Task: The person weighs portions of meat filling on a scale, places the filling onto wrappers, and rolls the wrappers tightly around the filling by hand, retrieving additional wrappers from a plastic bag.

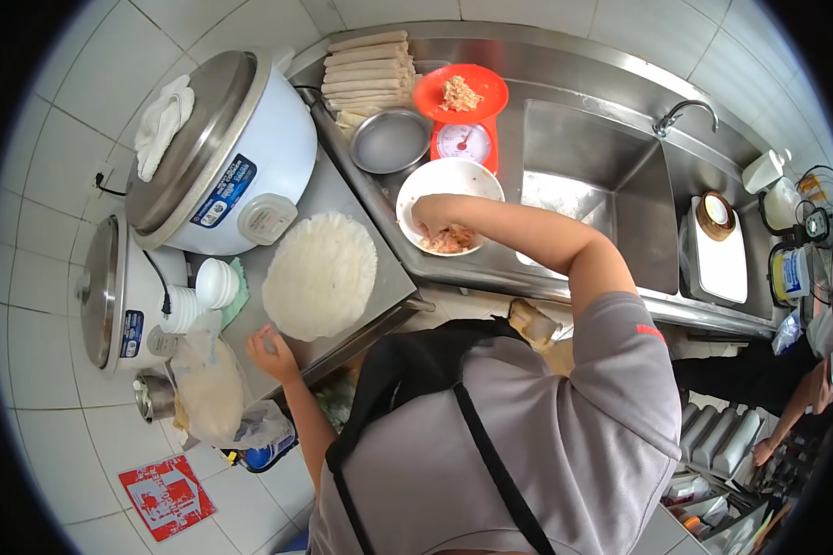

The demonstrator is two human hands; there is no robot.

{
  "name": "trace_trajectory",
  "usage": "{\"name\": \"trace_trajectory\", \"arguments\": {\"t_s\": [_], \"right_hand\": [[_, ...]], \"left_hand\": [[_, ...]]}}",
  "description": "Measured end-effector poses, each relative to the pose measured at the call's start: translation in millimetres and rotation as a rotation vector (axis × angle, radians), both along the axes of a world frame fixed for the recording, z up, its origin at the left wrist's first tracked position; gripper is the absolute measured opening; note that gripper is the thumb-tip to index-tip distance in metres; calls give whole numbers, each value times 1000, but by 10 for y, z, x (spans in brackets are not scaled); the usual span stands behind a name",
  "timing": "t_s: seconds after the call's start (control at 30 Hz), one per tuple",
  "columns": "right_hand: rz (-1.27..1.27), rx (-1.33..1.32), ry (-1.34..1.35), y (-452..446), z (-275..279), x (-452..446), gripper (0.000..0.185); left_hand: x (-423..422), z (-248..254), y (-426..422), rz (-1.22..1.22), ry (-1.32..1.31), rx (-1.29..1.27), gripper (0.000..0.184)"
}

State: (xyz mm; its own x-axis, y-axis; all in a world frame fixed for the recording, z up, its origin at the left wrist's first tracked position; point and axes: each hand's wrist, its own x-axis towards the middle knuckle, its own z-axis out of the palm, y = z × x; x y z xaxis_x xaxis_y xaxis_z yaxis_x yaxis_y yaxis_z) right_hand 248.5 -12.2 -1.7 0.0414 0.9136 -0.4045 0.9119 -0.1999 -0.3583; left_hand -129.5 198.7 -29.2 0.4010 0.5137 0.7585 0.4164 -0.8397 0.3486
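My right hand [432,217] reaches into a white bowl [477,178], its fingers curled down into a pinkish minced filling [449,241]; the fingertips are partly hidden. My left hand [270,351] is beside the lower left edge of a stack of round, thin pale wrappers [322,276] on the steel counter. Its fingers are loosely bent and apart, with nothing seen in them. Behind the bowl stands a red kitchen scale [463,141], whose red pan [491,90] carries a small heap of the filling. A round metal pan [391,141] sits left of the scale.
Pale rolls [370,69] are piled behind the metal pan. A large rice cooker [278,139] and a smaller one [125,305] stand left, near white cups [216,282]. On the right are a sink [643,213] and a white scale [718,264]. Another person's hand [764,451] shows far right.
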Motion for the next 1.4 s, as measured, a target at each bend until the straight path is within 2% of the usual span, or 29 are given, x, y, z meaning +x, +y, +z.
{"name": "trace_trajectory", "arguments": {"t_s": [0.07, 0.17, 0.3, 0.37, 0.43, 0.47, 0.53, 0.57, 0.67, 0.77, 0.8, 1.0, 1.1, 1.2, 1.3, 1.4], "right_hand": [[62, 18, -140, 5, 54, -24, 24], [-130, -186, 323, -47, 138, 228, 20], [-188, -129, 734, -281, 644, 417, 26], [-257, -24, 778, -364, 941, 607, 20], [-417, 188, 615, -434, 1340, 842, 13], [-442, 275, 355, -458, 1533, 954, 14], [-623, 525, 250, -448, 1625, 1356, 13], [-783, 690, 407, -424, 1546, 1606, 14], [-760, 726, 162, -353, 1287, 1978, 14], [-779, 708, -200, -331, 1230, 1814, 13], [-757, 739, -247, -327, 1212, 1801, 15], [-796, 761, -87, -356, 1187, 2038, 17], [-856, 788, -130, -455, 1451, 1777, 17], [-781, 854, -235, -428, 1471, 1716, 18], [-712, 763, -204, -320, 1419, 1763, 19], [-590, 762, -305, -178, 1219, 1815, 21]], "left_hand": [[3, 8, 9, 1, -4, -4, 10], [-1, -16, 7, 3, -16, -21, 10], [-14, -34, 12, 29, -26, -31, 10], [-4, -18, 17, 34, -24, -26, 10], [0, -11, 5, 25, -24, -15, 10], [-7, -18, 6, 30, -11, -20, 10], [-25, -28, 18, 37, 16, -29, 10], [-26, -24, 10, 35, 11, -31, 10], [9, 6, -3, 25, -5, -28, 10], [6, 4, 0, 20, -12, -23, 10], [0, -4, 7, 21, -14, -24, 10], [-16, -14, -13, 38, 3, -43, 10], [-14, -24, 2, 20, 9, -48, 10], [-6, -28, 16, 5, 11, -41, 10], [-6, -26, 7, -4, 6, -39, 10], [-7, -20, -3, -1, 1, -42, 9]]}}
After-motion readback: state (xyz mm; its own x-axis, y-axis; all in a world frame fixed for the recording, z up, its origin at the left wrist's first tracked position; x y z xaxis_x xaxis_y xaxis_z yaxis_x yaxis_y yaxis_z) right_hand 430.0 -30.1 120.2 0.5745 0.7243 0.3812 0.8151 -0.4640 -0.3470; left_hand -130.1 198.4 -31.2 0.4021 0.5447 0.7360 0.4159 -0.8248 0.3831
